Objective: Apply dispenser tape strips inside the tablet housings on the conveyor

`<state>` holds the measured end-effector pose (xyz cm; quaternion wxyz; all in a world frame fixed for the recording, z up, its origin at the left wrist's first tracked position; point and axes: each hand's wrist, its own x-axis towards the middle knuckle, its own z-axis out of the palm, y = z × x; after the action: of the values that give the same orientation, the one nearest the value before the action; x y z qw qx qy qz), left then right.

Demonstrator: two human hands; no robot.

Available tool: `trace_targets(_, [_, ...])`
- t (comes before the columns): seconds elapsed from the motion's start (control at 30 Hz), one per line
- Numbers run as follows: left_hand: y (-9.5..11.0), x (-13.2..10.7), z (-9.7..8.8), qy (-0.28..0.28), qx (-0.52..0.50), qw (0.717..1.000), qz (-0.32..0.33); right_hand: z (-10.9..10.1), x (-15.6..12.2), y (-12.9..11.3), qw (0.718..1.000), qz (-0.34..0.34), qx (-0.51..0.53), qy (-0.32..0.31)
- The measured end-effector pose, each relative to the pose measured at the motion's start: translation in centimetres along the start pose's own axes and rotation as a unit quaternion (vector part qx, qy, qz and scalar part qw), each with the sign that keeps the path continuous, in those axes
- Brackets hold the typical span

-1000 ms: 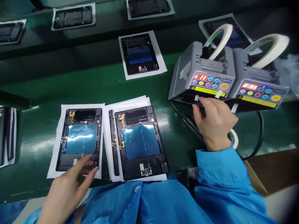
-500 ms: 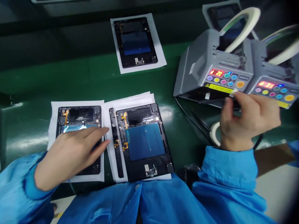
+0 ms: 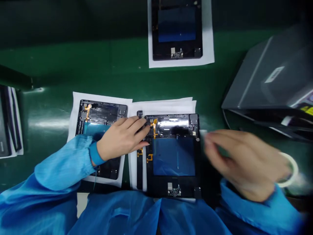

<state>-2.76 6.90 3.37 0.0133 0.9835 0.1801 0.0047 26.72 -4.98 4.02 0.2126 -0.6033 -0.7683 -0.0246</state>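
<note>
An opened tablet (image 3: 174,156) with a blue battery and orange flex cables lies on white sheets in front of me. My left hand (image 3: 123,137) reaches over to its upper left edge, fingers extended and nothing visible in them. Partly under that hand is a second opened tablet (image 3: 106,111) on its own white sheet. Beside the right edge of the front tablet, my right hand (image 3: 242,160) is blurred by motion. Thumb and forefinger pinch a small piece of white tape (image 3: 203,132). A narrow dark strip (image 3: 139,173) shows left of the front tablet.
A grey tape dispenser (image 3: 266,81) stands on the right, with another tape piece (image 3: 286,120) at its front. A tape roll (image 3: 292,169) lies behind my right wrist. Farther back is another tablet (image 3: 177,32); stacked devices (image 3: 9,124) sit far left.
My right hand has come left from the dispenser to the front tablet, carrying the tape piece. My left hand has moved right to that tablet's edge. The view has shifted.
</note>
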Motion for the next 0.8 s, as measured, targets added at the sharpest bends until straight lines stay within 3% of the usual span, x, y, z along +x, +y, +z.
trace_targets(0.03, [-0.1,0.0,0.3,-0.002,-0.002,1.0,-0.001,1.1,1.9,-1.6,0.998,-0.061,0.015,-0.005])
trace_targets(0.1, [-0.1,0.0,0.9,0.001,-0.008,1.0,-0.002,3.4,5.0,-3.7,0.993,-0.119,0.002,0.023])
trace_targets(0.2, [-0.1,-0.1,1.4,0.008,-0.019,1.0,-0.006,6.3,7.1,-4.5,0.991,-0.126,-0.024,0.028])
trace_targets(0.3, [0.0,-0.2,1.6,0.012,-0.033,0.999,-0.01,7.4,6.9,-4.1,0.993,-0.113,-0.02,0.024])
trace_targets(0.57, [0.1,-0.1,1.8,0.016,-0.053,0.998,-0.011,6.9,6.1,-3.7,0.995,-0.098,0.021,0.019])
trace_targets(0.67, [0.1,-0.1,1.9,0.015,-0.054,0.998,-0.009,5.9,5.7,-3.0,0.995,-0.096,0.021,0.027])
trace_targets(0.8, [-0.2,-0.2,2.2,0.008,-0.051,0.999,-0.005,3.9,3.8,-0.9,0.998,-0.029,0.01,0.06])
